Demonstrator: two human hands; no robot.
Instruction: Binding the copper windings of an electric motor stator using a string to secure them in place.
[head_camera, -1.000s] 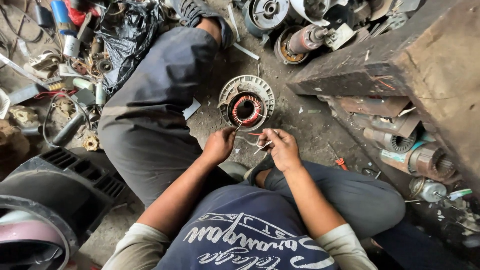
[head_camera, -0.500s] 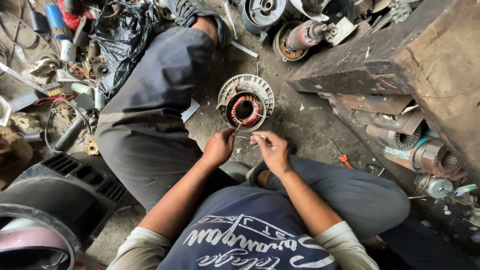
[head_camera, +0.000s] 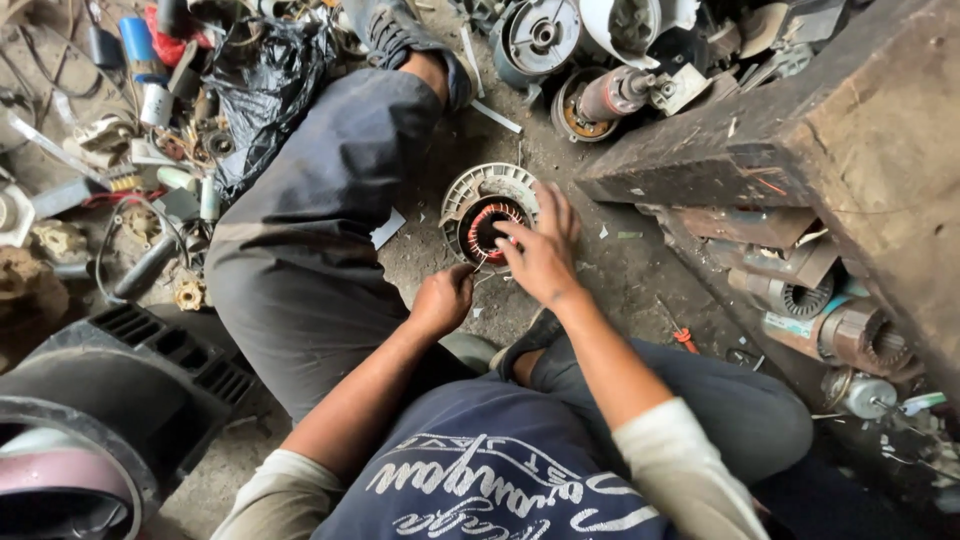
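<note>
The person sits on a dirty concrete floor (head_camera: 620, 280) with a round stator (head_camera: 485, 222) lying flat on it between the legs, just right of the bent left knee (head_camera: 330, 190). The stator has a pale ribbed housing and a ring of reddish copper windings around a dark bore. The right hand (head_camera: 545, 250) rests on the stator's near right edge, fingers spread over the rim and windings, the index finger and thumb reaching down to a thin wire (head_camera: 482, 262) at the near side of the coil; whether they actually pinch it cannot be told. The left hand (head_camera: 445, 298) sits just near of the stator, curled into a loose fist, its fingers pressed together, apparently closed on the near end of the same wire, though the wire is too thin to be sure. The two hands are close, almost touching. To the far left lies a black plastic bag (head_camera: 265, 85) amid capacitors, cables and small parts. At the far side, past the shoe (head_camera: 385, 28), stand motor end covers and a rotor (head_camera: 615, 92). On the right a heavy wooden bench (head_camera: 800, 130) slants across, with more motor parts beneath it. Near left sits a dark fan housing (head_camera: 110, 390).
</note>
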